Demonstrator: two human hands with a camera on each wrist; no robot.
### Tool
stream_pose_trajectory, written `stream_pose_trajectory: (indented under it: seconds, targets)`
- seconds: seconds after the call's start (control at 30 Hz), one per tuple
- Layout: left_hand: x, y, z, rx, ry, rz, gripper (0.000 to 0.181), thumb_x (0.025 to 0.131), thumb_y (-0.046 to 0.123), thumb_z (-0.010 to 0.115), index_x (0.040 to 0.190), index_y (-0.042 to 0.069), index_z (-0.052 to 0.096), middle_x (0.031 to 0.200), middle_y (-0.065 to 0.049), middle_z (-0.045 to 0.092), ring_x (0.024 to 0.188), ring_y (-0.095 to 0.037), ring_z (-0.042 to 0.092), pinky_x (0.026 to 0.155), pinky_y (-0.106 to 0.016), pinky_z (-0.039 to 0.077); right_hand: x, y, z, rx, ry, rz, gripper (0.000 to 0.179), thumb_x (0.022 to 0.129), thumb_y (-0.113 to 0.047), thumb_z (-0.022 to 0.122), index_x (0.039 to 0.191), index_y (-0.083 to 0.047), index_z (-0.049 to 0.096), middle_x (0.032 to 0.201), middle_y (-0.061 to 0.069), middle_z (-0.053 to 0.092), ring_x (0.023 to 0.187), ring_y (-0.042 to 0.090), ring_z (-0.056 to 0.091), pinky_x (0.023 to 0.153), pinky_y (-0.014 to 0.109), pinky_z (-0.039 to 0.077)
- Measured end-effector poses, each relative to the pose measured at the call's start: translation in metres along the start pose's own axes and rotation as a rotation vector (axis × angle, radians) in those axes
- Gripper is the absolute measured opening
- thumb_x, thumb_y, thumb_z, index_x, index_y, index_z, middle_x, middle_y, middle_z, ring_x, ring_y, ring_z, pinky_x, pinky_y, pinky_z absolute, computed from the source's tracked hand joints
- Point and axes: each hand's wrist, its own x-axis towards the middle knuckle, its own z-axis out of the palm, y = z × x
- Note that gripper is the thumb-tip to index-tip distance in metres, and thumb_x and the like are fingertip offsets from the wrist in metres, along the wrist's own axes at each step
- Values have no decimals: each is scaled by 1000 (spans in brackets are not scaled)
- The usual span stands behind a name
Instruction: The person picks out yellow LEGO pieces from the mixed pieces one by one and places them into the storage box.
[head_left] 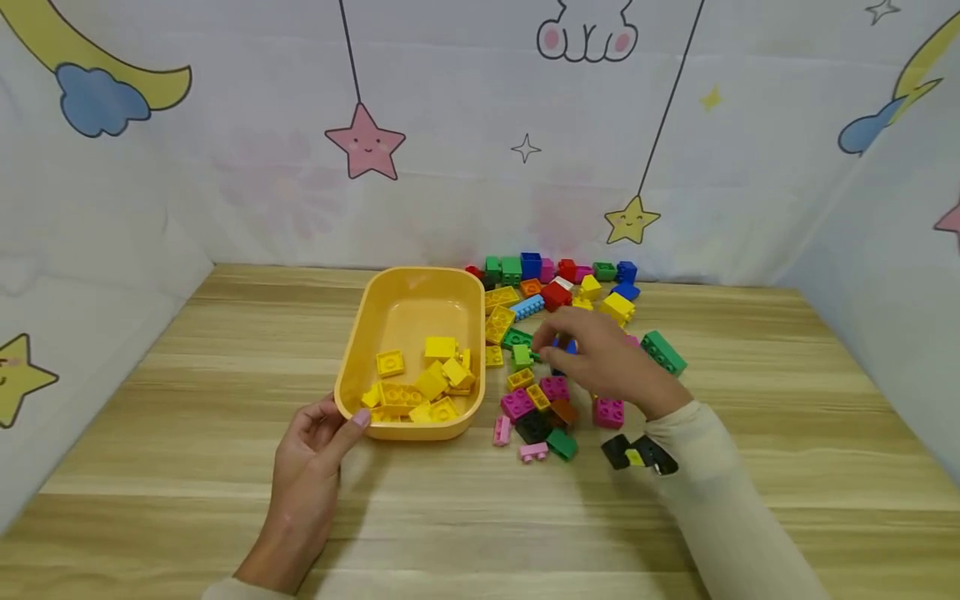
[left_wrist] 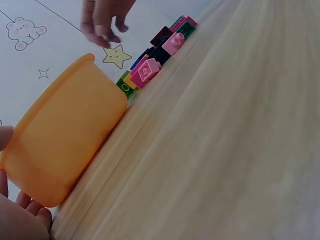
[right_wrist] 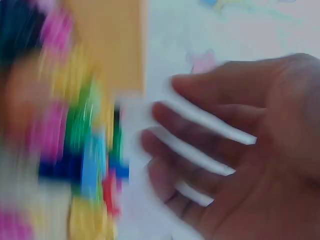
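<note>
Nearest us, our right sleeve leads to our right hand, its fingers loosely bent above scattered bricks, two of them pale pink. Our left hand pinches one tray by its near-left corner, well apart from the tabletop's left edge; overlapping yellow bricks inside hinder counting. At the left wrist, we see that hand cut off. At the right wrist, our fingers are spread; blur hides brick counts.
</note>
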Motion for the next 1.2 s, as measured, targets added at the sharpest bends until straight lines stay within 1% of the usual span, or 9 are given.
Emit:
stream_pose_trajectory:
  seconds: [0.2, 0.37, 0.43, 0.5, 0.63, 0.73, 0.9, 1.03, 1.2]
  targets:
    - [0, -2, -4, 23, 17, -5, 43, 93, 10, 74, 117, -2, 41, 146, -17, 40, 136, -20, 40, 109, -25, 37, -5, 35, -2, -215, -208, 337, 14, 94, -14, 71, 97, -3, 63, 79, 4, 58, 70, 21, 54, 59, 30, 50]
    - [-1, -2, -5, 19, 21, -16, 42, 93, 9, 74, 117, -1, 41, 146, -17, 39, 136, -20, 39, 109, -25, 37, -1, 39, 5, -260, -297, 393, 16, 90, -8, 73, 100, -1, 64, 87, 7, 61, 80, 24, 55, 69, 34, 54]
    - [-1, -2, -5, 16, 11, -11, 42, 93, 8, 74, 116, -2, 41, 145, -17, 40, 136, -20, 40, 109, -25, 37, -4, 30, 3, -285, -270, 376, 19, 89, -5, 71, 107, -1, 66, 96, 9, 64, 84, 26, 56, 71, 36, 55]
    - [-1, -1, -4, 12, 1, 2, 42, 93, 8, 74, 116, -3, 41, 144, -17, 41, 135, -21, 41, 108, -24, 38, -6, 14, 0, -279, -183, 320, 23, 89, -4, 70, 112, -2, 68, 102, 9, 65, 87, 27, 57, 74, 38, 56]
    - [-1, 2, -3, 5, -8, 22, 42, 93, 8, 74, 115, -4, 41, 143, -17, 42, 135, -22, 42, 107, -23, 39, -8, -21, 4, -123, 35, 53, 20, 90, -4, 72, 110, -7, 71, 102, 3, 67, 89, 24, 59, 75, 39, 56]
    - [-2, 2, -2, -10, -7, 23, 40, 93, 6, 73, 114, -4, 41, 142, -16, 42, 135, -22, 42, 106, -22, 39, -4, -38, 15, 16, 122, -96, 16, 90, -5, 75, 104, -10, 69, 98, -3, 66, 87, 19, 59, 73, 37, 57]
    - [0, 2, 1, -7, -31, 15, 41, 93, 8, 73, 115, -2, 40, 144, -16, 40, 135, -20, 41, 108, -24, 38, 6, -39, 36, 113, 195, -111, 16, 88, -4, 78, 98, -11, 68, 93, -5, 66, 83, 16, 60, 73, 36, 58]
    - [0, 3, 3, 17, -31, 1, 42, 94, 9, 73, 116, -2, 40, 146, -16, 40, 135, -18, 41, 109, -25, 37, 11, -34, 48, 133, 184, -106, 16, 87, -3, 79, 95, -11, 67, 91, -5, 65, 81, 15, 59, 71, 32, 58]
    - [-2, 4, 0, 24, -20, 0, 41, 94, 10, 73, 116, -3, 40, 146, -16, 40, 135, -18, 41, 109, -25, 37, 13, -33, 57, 130, 163, -169, 16, 88, -1, 77, 94, -11, 66, 92, -5, 64, 83, 13, 59, 70, 33, 59]
